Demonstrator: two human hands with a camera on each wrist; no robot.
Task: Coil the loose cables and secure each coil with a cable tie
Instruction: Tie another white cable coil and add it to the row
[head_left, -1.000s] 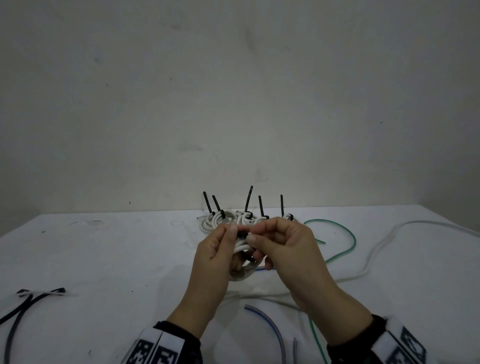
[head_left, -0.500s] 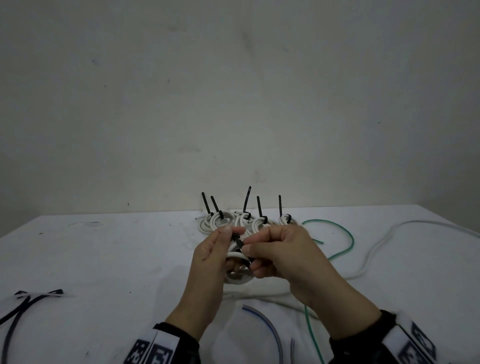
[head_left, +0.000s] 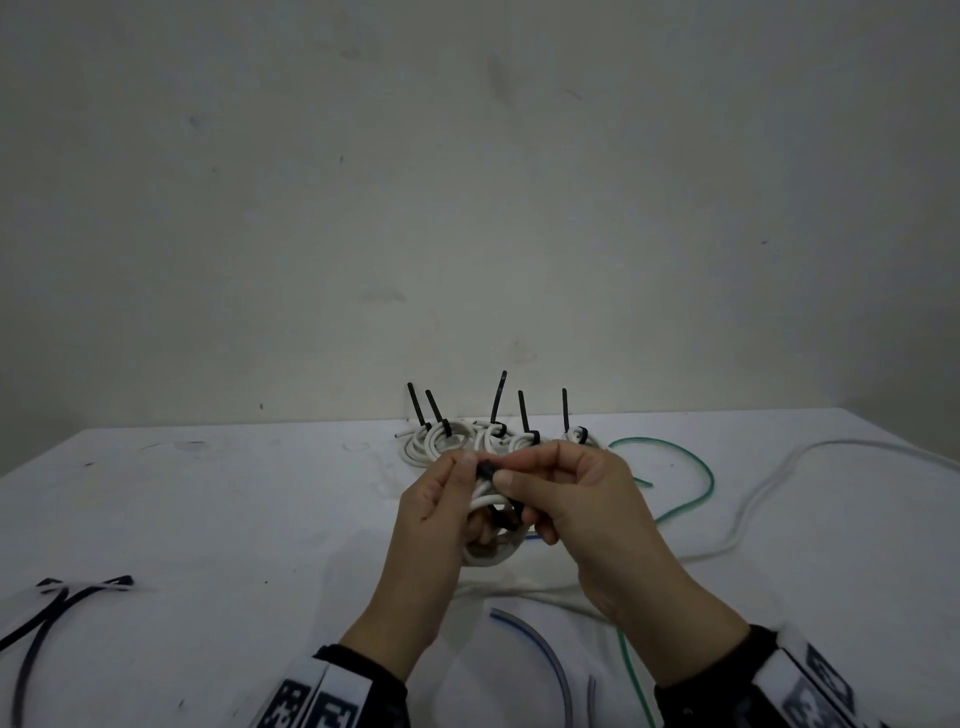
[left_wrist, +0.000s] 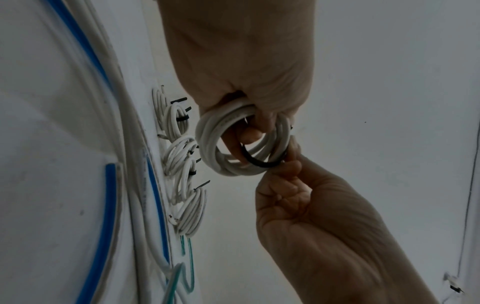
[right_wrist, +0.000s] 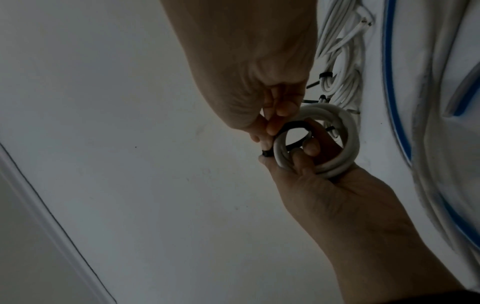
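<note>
A small coil of white cable (head_left: 488, 553) hangs above the white table (head_left: 208, 519) in my left hand (head_left: 457, 483). Its fingers pass through the ring and its thumb presses on top, as the left wrist view shows on the coil (left_wrist: 221, 164). A black cable tie (left_wrist: 257, 162) loops round one side of the coil. My right hand (head_left: 519, 467) pinches the tie (head_left: 485, 470) at the top between thumb and fingertips. In the right wrist view the tie (right_wrist: 293, 125) arcs inside the coil (right_wrist: 348, 144), with its head at my fingertips (right_wrist: 270, 128).
Several tied white coils (head_left: 483, 439) with upright black tie tails lie at the back by the wall. A green cable (head_left: 696, 478), a long white cable (head_left: 769, 478) and a blue cable (head_left: 535, 644) lie loose at the right and front. Black ties (head_left: 67, 592) lie at the left.
Both hands stay together over the table's middle, lifted slightly. My right fingertips have shifted along the black tie at the top of the coil.
</note>
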